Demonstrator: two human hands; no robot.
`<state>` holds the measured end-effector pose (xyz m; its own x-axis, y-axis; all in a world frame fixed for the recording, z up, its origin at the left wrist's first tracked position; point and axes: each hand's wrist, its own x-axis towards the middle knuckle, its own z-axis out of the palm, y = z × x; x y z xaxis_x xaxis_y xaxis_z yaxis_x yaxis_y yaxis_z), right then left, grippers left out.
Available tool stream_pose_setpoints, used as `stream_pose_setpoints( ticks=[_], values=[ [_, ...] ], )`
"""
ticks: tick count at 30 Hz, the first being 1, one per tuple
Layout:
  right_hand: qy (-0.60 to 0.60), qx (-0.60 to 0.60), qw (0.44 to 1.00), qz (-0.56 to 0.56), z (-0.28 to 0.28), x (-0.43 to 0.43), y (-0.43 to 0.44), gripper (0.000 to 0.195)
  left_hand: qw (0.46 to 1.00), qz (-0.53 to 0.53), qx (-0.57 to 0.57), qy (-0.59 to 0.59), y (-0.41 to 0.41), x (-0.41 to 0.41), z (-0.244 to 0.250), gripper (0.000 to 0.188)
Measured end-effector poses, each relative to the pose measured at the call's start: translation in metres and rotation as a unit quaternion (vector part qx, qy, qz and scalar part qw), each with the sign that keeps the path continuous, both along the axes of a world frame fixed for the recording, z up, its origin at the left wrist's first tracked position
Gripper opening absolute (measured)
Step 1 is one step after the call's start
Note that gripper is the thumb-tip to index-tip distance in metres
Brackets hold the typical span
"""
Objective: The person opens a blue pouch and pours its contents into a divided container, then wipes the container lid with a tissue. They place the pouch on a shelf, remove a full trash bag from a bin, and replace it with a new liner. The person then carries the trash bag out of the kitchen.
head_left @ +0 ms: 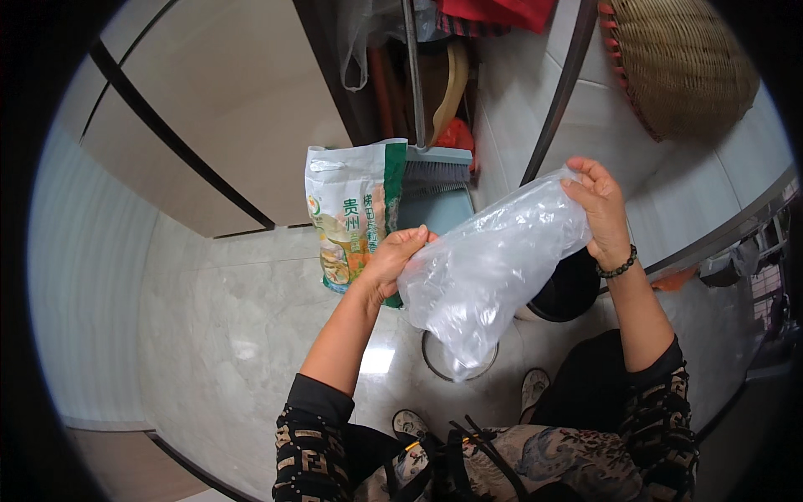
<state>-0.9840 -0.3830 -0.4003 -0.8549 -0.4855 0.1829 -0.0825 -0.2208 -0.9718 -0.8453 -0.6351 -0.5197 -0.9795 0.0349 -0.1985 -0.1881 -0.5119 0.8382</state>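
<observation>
A clear plastic bag (486,263) is stretched between my two hands above the floor. My left hand (395,258) pinches its upper left corner between thumb and fingers. At the other corner, higher and to the right, my right hand (599,210) grips the edge; a beaded bracelet circles that wrist. The bag's lower end hangs over a round ring (433,367) on the floor, partly covering it. Behind the bag, a dark round bin (568,292) is partly hidden. Just beyond my left hand stands a white and green printed plastic sack (351,213), bearing writing.
A broom (439,157) rests by a light blue dustpan (433,210) behind the sack. Cabinet doors (238,94) rise at the left. A woven basket (684,69) is at the upper right. My shoes (535,386) stand on the tiled floor (232,301).
</observation>
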Motion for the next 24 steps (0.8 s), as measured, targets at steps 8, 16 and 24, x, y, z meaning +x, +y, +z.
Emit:
stream_pose_setpoints(
  ticks=[8, 16, 24],
  values=[
    [0.126, 0.28, 0.947, 0.091, 0.019, -0.015, 0.036, 0.025, 0.975, 0.003, -0.208, 0.079, -0.015, -0.001, 0.011, 0.011],
    [0.437, 0.264, 0.859, 0.033, 0.026, -0.006, 0.084, 0.012, 0.744, 0.258, -0.444, 0.427, -0.015, 0.006, 0.079, 0.019],
    [0.407, 0.573, 0.707, -0.072, -0.03, -0.032, 0.157, 0.022, 0.605, -0.026, -0.672, 0.425, 0.095, 0.007, 0.054, 0.023]
  ],
)
